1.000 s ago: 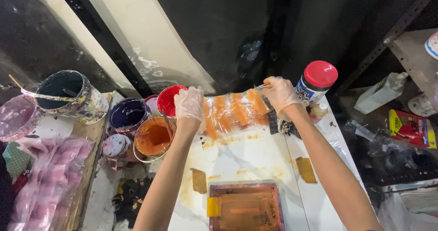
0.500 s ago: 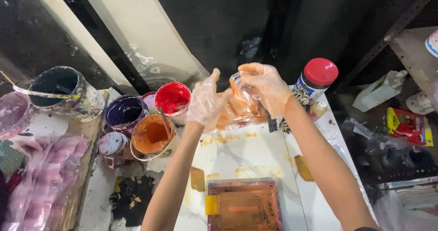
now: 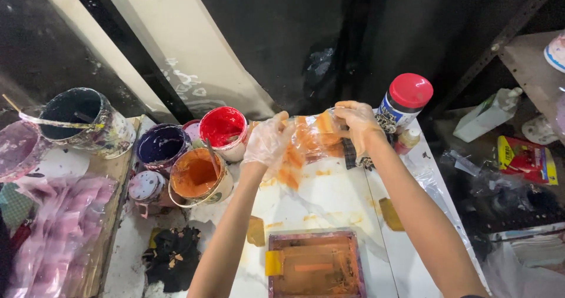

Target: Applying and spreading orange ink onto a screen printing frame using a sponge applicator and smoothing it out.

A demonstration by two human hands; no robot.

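My left hand [image 3: 268, 140] and my right hand [image 3: 356, 121], both in thin clear gloves, hold a crumpled clear plastic sheet [image 3: 309, 142] smeared with orange ink between them, above the far end of a white table [image 3: 329, 198]. An open tub of orange ink [image 3: 196, 174] with a stick in it stands just left of my left hand. A small wooden-framed printing screen [image 3: 315, 265], stained orange, lies on the table near me.
Tubs of red ink [image 3: 223, 128], dark purple ink [image 3: 162, 145] and a large dark bucket [image 3: 82, 118] crowd the left. A red-lidded jar [image 3: 406, 101] stands by my right hand. A black rag [image 3: 173, 257] lies front left. Pink-stained plastic [image 3: 53, 221] lies far left; a cluttered shelf [image 3: 524, 157] is on the right.
The plastic sheet was stretched flat between my spread hands. My hands have come together and the sheet is now bunched and crumpled between them.
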